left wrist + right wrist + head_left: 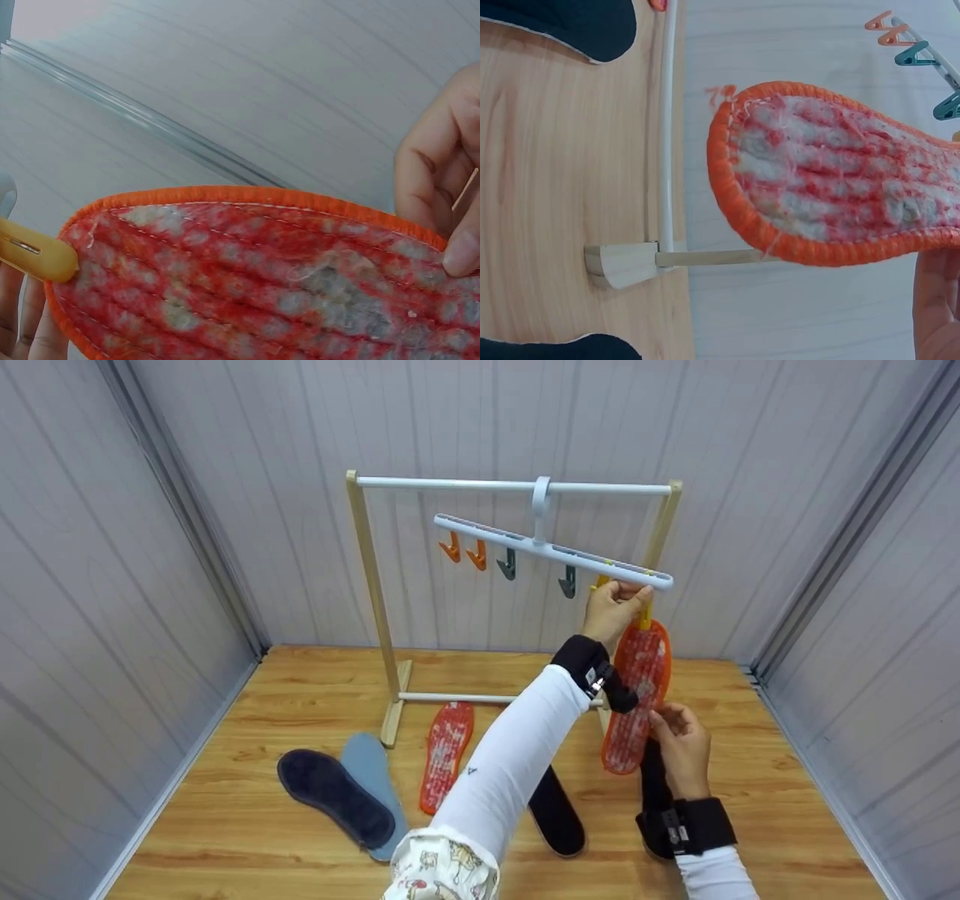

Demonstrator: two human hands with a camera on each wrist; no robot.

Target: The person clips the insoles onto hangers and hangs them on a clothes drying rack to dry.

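My left hand (609,615) is at the low right end of a white clip hanger (566,553), thumb and fingers pinching a yellow clip (646,621) just under the bar. From that clip hangs a red-and-white insole (642,679) with an orange stitched rim; the clip's tip (60,259) overlaps the insole's end in the left wrist view. Lower down, my right hand (684,746) pinches the insole's side edge, the thumb (463,251) on its front face. The insole's free end (810,180) fills the right wrist view.
The hanger hooks over a rack's white rail (450,483). Two orange clips (478,555) and two dark green clips (568,582) hang from it. On the wooden floor (300,675) lie another red insole (448,750), a navy insole (334,795), a grey-blue one (373,769) and black ones (556,817).
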